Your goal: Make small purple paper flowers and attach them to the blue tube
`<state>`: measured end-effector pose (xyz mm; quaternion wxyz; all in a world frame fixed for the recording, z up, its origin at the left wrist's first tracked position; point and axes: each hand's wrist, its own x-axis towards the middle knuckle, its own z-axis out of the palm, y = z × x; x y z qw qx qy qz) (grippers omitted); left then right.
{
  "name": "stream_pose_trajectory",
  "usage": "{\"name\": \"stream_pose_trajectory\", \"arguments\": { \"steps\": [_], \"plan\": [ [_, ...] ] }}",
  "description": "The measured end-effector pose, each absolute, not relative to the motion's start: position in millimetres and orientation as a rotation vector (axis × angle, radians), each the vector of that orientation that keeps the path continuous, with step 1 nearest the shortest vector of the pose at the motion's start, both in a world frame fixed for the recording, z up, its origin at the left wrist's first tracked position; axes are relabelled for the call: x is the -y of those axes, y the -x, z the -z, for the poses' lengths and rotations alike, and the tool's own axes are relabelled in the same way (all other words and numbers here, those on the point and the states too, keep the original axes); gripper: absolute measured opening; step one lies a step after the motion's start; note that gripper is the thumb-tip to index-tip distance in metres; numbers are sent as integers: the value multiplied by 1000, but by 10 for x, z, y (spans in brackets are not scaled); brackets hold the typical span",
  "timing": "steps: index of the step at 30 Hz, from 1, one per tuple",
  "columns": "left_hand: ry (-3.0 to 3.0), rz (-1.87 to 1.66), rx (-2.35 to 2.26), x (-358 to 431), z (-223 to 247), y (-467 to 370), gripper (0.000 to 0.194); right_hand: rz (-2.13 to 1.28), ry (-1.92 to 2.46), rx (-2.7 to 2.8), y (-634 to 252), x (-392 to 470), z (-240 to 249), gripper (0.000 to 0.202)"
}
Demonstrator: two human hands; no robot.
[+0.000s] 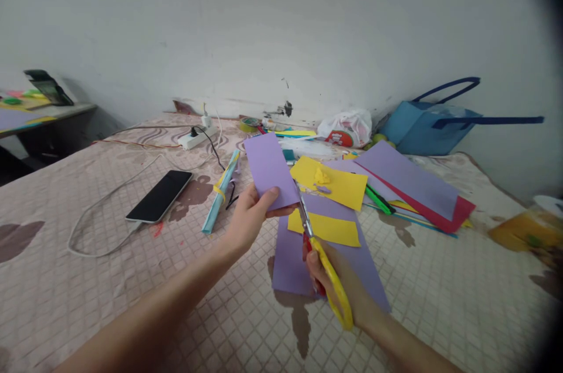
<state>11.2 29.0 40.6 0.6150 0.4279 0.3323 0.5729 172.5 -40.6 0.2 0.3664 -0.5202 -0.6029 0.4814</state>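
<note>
My left hand [253,214] pinches the lower end of a purple paper rectangle [269,168], thumb on top, raised over the table. A pair of scissors [333,285] with yellow and red handles is in my right hand [336,273]. Its metal blades point up along the right edge of the purple paper; whether they touch it I cannot tell. Beneath my right hand lies a larger purple sheet [290,273] with a yellow paper strip [325,229] across it. Another yellow paper piece [347,188] behind it bears small crumpled yellow and purple scraps [322,176].
At left, a phone [160,197] is plugged into a white cable; a power strip [197,137] sits behind. A light-blue folded paper stick [220,197] lies nearby. To the right are stacked coloured sheets [413,179], a green cutter [379,200] and a blue bag [426,126].
</note>
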Motion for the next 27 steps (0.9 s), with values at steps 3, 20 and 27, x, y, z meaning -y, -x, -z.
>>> {"name": "stream_pose_trajectory", "arguments": {
  "steps": [3,20,27],
  "plan": [
    [-984,-1321,-767,-293,-394,-112,25,-1199,1334,1556,-1727,403,30,46],
    [-951,-1314,-755,-303,-378,-107,26,-1340,1389,1465,-1707,415,76,51],
    [-949,-1286,-749,-316,-376,-109,29,-1367,1409,1422,-1678,434,85,59]
  ]
}}
